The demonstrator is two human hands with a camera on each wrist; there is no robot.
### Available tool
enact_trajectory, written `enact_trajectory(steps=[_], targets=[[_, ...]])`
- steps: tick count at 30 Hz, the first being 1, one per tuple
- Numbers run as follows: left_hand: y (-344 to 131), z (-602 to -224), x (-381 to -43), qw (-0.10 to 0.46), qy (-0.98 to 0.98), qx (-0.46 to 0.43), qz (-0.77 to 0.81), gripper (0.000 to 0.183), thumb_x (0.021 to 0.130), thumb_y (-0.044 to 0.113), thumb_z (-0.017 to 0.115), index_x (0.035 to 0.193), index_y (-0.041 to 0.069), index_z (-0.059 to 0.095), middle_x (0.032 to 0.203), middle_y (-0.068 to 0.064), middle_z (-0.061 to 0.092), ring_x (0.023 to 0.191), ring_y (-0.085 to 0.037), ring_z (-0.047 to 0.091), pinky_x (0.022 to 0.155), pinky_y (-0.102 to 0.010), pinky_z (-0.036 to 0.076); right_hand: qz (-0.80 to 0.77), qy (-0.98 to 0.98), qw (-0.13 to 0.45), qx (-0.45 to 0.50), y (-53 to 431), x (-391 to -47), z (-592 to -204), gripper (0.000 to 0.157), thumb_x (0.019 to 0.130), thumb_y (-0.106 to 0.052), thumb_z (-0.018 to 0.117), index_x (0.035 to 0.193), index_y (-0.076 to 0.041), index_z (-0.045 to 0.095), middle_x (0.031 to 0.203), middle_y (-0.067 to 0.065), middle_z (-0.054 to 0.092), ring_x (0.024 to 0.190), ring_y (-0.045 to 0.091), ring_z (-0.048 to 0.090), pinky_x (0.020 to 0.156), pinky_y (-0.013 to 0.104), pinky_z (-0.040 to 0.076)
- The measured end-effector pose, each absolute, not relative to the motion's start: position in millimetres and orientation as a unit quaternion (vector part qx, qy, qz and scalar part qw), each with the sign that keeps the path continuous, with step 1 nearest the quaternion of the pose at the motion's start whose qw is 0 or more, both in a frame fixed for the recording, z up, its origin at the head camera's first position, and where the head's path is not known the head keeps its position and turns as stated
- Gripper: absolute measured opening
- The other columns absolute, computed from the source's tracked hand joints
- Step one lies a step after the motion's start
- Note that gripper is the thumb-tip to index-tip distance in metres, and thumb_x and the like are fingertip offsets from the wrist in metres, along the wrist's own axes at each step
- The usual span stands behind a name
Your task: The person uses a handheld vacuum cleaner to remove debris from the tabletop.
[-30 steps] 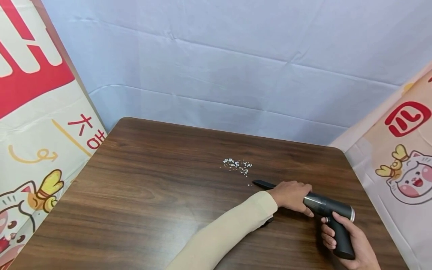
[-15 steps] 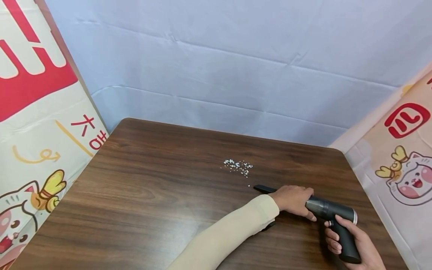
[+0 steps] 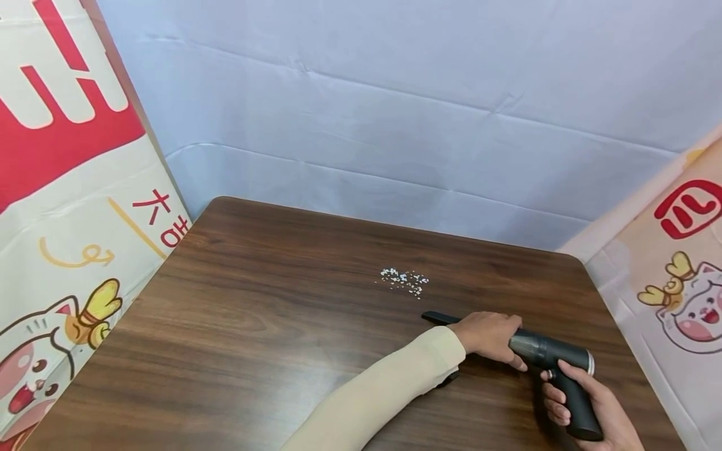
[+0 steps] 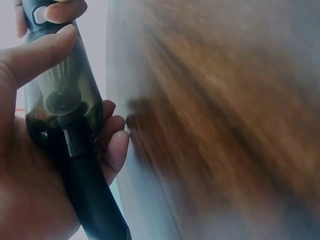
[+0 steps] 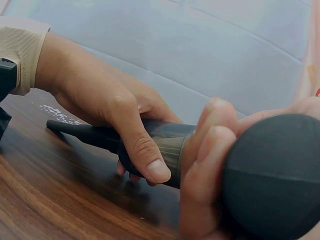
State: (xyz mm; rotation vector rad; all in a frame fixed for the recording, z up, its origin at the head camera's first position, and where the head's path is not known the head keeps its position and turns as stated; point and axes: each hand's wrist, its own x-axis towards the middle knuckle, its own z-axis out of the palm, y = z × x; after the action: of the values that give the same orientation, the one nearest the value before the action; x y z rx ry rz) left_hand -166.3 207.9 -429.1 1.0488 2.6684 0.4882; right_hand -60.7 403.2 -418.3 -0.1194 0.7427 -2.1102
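Note:
A black handheld vacuum cleaner (image 3: pixel 555 351) with a clear dust cup (image 4: pixel 62 90) and a narrow crevice nozzle (image 3: pixel 437 317) is held low over the wooden table by both hands. My right hand (image 3: pixel 592 401) grips its pistol handle, fingers wrapped round it and thumb up near the body. My left hand (image 3: pixel 487 335) reaches across and curls round the dust cup from above, its thumb along the near side in the right wrist view. The nozzle's tip points left, just short of a scatter of small white bits (image 3: pixel 403 280) on the table.
The brown wood-grain table (image 3: pixel 254 326) has rounded far corners. Behind it hangs a pale blue cloth (image 3: pixel 366 125). Printed cartoon panels stand close on the left (image 3: pixel 73 250) and right (image 3: pixel 677 282).
The single white bit by the nozzle tip has gone from the table. The vacuum cleaner dipped slightly toward me, both hands keeping their grip. The view has turned a little left.

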Motion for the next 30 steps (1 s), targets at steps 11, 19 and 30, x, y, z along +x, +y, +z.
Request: enact_trajectory(steps=[11, 19, 30], targets=[[195.7, -427.4, -170.9, 0.108, 0.912, 0.356, 0.171, 0.059, 0.082, 0.063, 0.077, 0.126, 0.031, 0.056, 0.102, 0.019, 0.058, 0.077, 0.003, 0.050, 0.067, -0.017, 0.041, -0.850, 0.309, 0.420, -0.072, 391.5, -65.3, -419.7, 0.074, 0.110, -0.038, -0.003, 0.123, -0.002, 0.060, 0.097, 0.010, 0.065, 0.082, 0.021, 0.064, 0.080, 0.032, 0.052], [190.7, -428.3, -179.9, 0.098, 0.909, 0.369, 0.166, 0.058, 0.080, 0.063, 0.078, 0.123, 0.030, 0.058, 0.102, 0.018, 0.057, 0.079, 0.003, 0.049, 0.069, -0.016, 0.041, -0.863, 0.294, 0.408, -0.046, 385.6, -67.4, -420.9, 0.069, 0.112, -0.039, 0.003, 0.120, -0.001, 0.060, 0.094, 0.010, 0.064, 0.076, 0.020, 0.053, 0.078, 0.033, 0.052], [185.3, -426.8, -188.7, 0.086, 0.904, 0.384, 0.169, 0.055, 0.079, 0.062, 0.080, 0.119, 0.030, 0.062, 0.102, 0.020, 0.057, 0.086, 0.003, 0.047, 0.072, -0.014, 0.040, -0.873, 0.318, 0.370, -0.023, 376.0, -68.1, -419.4, 0.063, 0.113, -0.037, 0.009, 0.114, -0.002, 0.062, 0.089, 0.009, 0.064, 0.075, 0.020, 0.061, 0.074, 0.032, 0.054]])
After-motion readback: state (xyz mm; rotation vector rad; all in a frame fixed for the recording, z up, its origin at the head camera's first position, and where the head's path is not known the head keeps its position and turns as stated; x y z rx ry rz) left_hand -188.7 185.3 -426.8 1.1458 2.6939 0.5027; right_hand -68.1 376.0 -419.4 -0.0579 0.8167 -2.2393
